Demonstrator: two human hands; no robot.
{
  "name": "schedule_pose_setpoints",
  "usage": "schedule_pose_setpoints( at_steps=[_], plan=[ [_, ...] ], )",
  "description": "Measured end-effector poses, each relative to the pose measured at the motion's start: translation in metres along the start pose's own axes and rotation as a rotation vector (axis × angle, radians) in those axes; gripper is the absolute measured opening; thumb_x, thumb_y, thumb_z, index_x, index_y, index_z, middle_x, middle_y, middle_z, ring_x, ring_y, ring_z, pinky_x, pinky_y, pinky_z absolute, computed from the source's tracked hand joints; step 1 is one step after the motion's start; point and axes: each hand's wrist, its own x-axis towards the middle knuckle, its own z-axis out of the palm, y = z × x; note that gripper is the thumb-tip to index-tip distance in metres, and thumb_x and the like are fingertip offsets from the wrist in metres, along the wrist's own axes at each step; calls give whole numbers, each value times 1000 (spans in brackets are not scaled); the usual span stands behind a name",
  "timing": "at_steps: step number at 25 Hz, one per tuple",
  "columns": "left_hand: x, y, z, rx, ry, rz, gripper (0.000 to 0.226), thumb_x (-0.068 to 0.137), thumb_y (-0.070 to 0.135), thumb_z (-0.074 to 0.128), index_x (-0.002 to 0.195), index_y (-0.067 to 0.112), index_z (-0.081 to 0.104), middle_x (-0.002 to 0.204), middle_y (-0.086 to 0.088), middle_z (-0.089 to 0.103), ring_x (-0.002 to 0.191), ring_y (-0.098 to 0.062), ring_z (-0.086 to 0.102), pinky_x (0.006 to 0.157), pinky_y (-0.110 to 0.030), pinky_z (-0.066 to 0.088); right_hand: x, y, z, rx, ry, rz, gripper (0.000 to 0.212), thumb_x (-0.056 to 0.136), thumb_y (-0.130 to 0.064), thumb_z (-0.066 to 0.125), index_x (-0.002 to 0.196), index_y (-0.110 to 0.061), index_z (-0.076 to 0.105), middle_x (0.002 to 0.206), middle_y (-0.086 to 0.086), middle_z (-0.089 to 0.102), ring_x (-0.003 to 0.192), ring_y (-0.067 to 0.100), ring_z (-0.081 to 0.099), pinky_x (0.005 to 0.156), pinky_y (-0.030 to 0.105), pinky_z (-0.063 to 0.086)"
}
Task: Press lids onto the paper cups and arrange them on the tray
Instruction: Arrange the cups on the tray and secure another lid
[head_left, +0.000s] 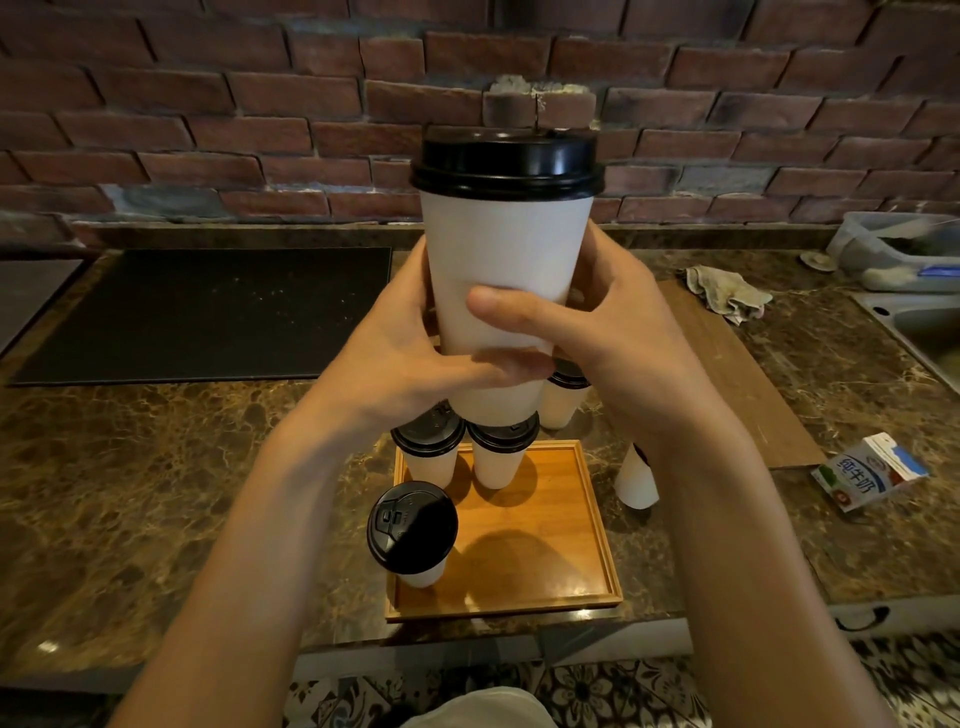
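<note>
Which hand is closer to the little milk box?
The right hand. It grips the right side of the raised cup, the side toward the milk box lying on the counter. The left hand grips the cup's left side, farther from the box.

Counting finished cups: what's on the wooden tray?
Three lidded cups stand on the tray: a front-left cup and two back cups. The held cup, left hand and right hand hide part of its far edge.

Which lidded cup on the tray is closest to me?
The white paper cup with black lid alone at the wooden tray's near-left corner; the other two stand at its far edge.
</note>
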Motion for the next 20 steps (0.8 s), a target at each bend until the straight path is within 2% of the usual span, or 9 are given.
schedule_pose_setpoints(
  at_steps=[2, 5, 7, 11, 13, 16, 20],
  plan=[
    [-1, 0, -2, -25, -51, -9, 83, 62, 26, 80, 133, 26, 39, 121, 9, 58, 113, -9, 59, 80, -18, 53, 0, 0, -3, 37, -52, 19, 53, 71, -25, 78, 119, -30, 56, 109, -11, 68, 105, 8, 66, 81, 25, 57],
    [-4, 0, -4, -50, -99, -21, 76, 62, 21, 77, 128, 30, 41, 113, 21, 62, 110, -5, 60, 79, -15, 52, -1, 1, -5, 70, -125, 39, 48, 71, -21, 75, 115, -30, 57, 106, -12, 70, 106, 11, 66, 81, 26, 56],
    [-6, 0, -5, -65, -116, -27, 76, 63, 19, 76, 129, 28, 40, 112, 22, 62, 110, -6, 60, 79, -15, 52, -2, 1, -7, 94, -155, 51, 45, 72, -19, 73, 114, -29, 58, 105, -11, 70, 105, 12, 67, 80, 26, 56],
    [-6, 2, -3, -59, -95, -11, 77, 62, 22, 76, 130, 24, 41, 117, 13, 61, 112, -11, 60, 81, -19, 52, -2, -1, -7, 80, -139, 56, 44, 72, -20, 72, 114, -28, 58, 108, -6, 69, 106, 14, 66, 82, 28, 57],
    [-5, 2, -2, -69, -85, -6, 77, 63, 23, 77, 131, 22, 41, 119, 7, 60, 113, -14, 60, 82, -22, 53, -1, -2, -6, 51, -116, 60, 49, 71, -23, 74, 117, -25, 57, 111, -4, 68, 108, 15, 66, 86, 32, 57],
    [-4, 1, -1, -77, -69, -7, 76, 63, 22, 78, 130, 23, 42, 118, 8, 60, 114, -16, 59, 82, -24, 54, -1, -4, -3, 6, -93, 74, 61, 69, -28, 75, 126, -20, 54, 118, 1, 66, 110, 17, 65, 92, 40, 56],
    [-3, 0, 1, -17, 5, 19, 80, 60, 28, 81, 130, 25, 42, 121, 5, 58, 114, -16, 59, 82, -24, 54, -2, -7, 0, -57, -46, 68, 66, 69, -32, 78, 129, -21, 53, 117, -3, 65, 109, 11, 64, 90, 38, 58]
  ],
)
